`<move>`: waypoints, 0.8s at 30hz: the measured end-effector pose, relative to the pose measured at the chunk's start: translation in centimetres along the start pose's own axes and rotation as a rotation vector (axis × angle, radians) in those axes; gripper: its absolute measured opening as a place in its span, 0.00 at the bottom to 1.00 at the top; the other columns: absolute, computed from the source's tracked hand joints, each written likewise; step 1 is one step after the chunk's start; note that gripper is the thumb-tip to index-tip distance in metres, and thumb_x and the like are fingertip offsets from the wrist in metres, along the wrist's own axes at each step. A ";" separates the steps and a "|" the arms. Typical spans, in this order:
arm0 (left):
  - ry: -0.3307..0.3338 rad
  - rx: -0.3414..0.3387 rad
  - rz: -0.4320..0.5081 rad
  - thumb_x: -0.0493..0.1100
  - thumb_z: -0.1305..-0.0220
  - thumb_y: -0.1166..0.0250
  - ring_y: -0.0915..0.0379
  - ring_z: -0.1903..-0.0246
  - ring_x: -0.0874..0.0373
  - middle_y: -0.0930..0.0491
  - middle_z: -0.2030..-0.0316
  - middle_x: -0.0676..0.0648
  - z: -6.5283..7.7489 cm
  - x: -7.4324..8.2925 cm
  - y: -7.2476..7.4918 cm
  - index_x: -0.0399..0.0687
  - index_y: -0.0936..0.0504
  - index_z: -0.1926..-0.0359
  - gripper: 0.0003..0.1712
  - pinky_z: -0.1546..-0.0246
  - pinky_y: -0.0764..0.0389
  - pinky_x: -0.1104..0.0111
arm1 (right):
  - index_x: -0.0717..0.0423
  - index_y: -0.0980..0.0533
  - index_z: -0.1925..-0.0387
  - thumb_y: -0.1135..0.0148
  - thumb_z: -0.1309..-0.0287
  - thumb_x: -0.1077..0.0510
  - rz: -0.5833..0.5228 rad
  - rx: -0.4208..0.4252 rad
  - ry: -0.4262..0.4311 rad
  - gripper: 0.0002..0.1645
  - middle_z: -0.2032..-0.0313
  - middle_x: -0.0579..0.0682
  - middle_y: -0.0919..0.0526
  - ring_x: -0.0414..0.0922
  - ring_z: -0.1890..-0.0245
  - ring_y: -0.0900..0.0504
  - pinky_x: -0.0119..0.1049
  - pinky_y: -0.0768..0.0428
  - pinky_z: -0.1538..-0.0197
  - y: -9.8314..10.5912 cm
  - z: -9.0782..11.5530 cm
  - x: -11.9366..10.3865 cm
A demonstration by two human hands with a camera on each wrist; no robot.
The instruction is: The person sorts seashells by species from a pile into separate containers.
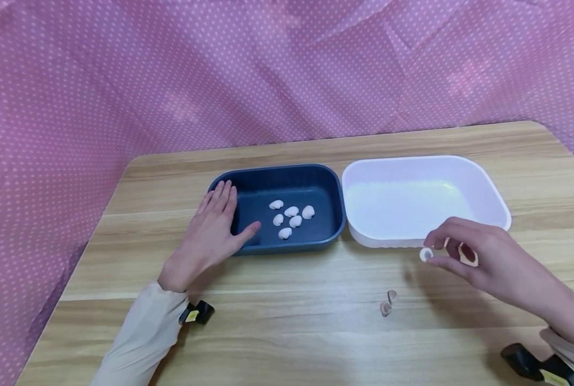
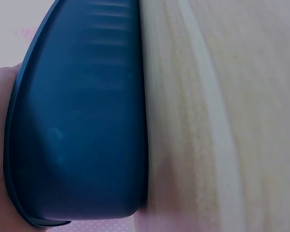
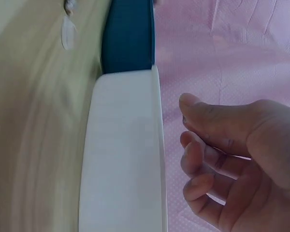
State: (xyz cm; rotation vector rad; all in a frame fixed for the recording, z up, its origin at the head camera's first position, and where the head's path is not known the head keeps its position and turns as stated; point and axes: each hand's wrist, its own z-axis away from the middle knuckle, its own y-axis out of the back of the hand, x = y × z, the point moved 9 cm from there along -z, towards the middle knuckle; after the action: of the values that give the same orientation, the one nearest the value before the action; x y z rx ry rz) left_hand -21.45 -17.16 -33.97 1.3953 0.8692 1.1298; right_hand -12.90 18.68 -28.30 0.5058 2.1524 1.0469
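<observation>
My left hand (image 1: 205,233) rests over the left end of a dark blue tray (image 1: 287,247), its fingers straight across the rim and the thumb spread inside. Several small white ribbed seashells (image 1: 295,221) lie in that tray. Between thumb and index finger my right hand (image 1: 490,260) pinches a small white seashell (image 1: 426,254), hollow side showing, just in front of the white tray (image 1: 388,236). In the right wrist view the pinched shell is mostly hidden by the fingers. Two brownish seashells (image 1: 385,309) lie on the table, nearer than the trays.
The two trays stand side by side on a wood-grain table (image 1: 287,321), their ends touching or nearly so. A pink dotted cloth (image 1: 287,69) hangs behind the table and along its left side. Each wrist wears a black camera band (image 1: 197,312).
</observation>
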 end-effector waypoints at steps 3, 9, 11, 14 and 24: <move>-0.001 0.002 0.004 0.72 0.35 0.54 0.73 0.26 0.47 0.62 0.25 0.37 0.0 0.0 0.0 0.34 0.58 0.26 0.56 0.27 0.67 0.55 | 0.45 0.21 0.65 0.23 0.67 0.70 0.032 0.026 -0.006 0.25 0.72 0.32 0.25 0.28 0.76 0.30 0.20 0.33 0.76 0.6 -0.5 0.8; 0.001 -0.001 0.008 0.73 0.35 0.55 0.73 0.26 0.47 0.62 0.25 0.37 0.0 0.0 0.0 0.34 0.58 0.26 0.56 0.27 0.67 0.54 | 0.49 0.20 0.66 0.23 0.70 0.72 0.054 0.053 -0.023 0.26 0.71 0.35 0.22 0.29 0.75 0.28 0.19 0.31 0.75 0.9 -1.3 2.5; -0.001 -0.001 0.005 0.73 0.35 0.55 0.73 0.26 0.47 0.62 0.25 0.37 0.0 0.0 0.0 0.34 0.58 0.26 0.56 0.27 0.66 0.53 | 0.50 0.20 0.66 0.23 0.70 0.73 0.044 0.051 -0.029 0.26 0.71 0.36 0.22 0.29 0.75 0.27 0.19 0.30 0.74 0.8 -1.5 3.0; -0.002 0.000 0.005 0.73 0.35 0.56 0.73 0.26 0.47 0.62 0.25 0.37 0.0 0.1 0.0 0.33 0.58 0.26 0.57 0.28 0.65 0.53 | 0.50 0.20 0.66 0.23 0.69 0.73 0.037 0.042 -0.046 0.24 0.72 0.36 0.22 0.29 0.75 0.26 0.19 0.29 0.73 0.8 -2.0 3.7; -0.001 -0.001 0.001 0.72 0.35 0.55 0.73 0.26 0.47 0.62 0.25 0.37 -0.1 0.1 0.2 0.33 0.58 0.26 0.56 0.28 0.65 0.53 | 0.53 0.20 0.68 0.22 0.65 0.69 0.099 0.021 -0.105 0.19 0.77 0.38 0.23 0.31 0.77 0.29 0.21 0.30 0.74 0.1 -3.6 6.5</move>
State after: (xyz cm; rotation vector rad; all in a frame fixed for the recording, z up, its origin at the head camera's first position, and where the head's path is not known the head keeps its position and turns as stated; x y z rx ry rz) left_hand -21.48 -17.06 -33.81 1.3957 0.8679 1.1301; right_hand -19.97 20.71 -29.32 0.6688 2.0659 1.0288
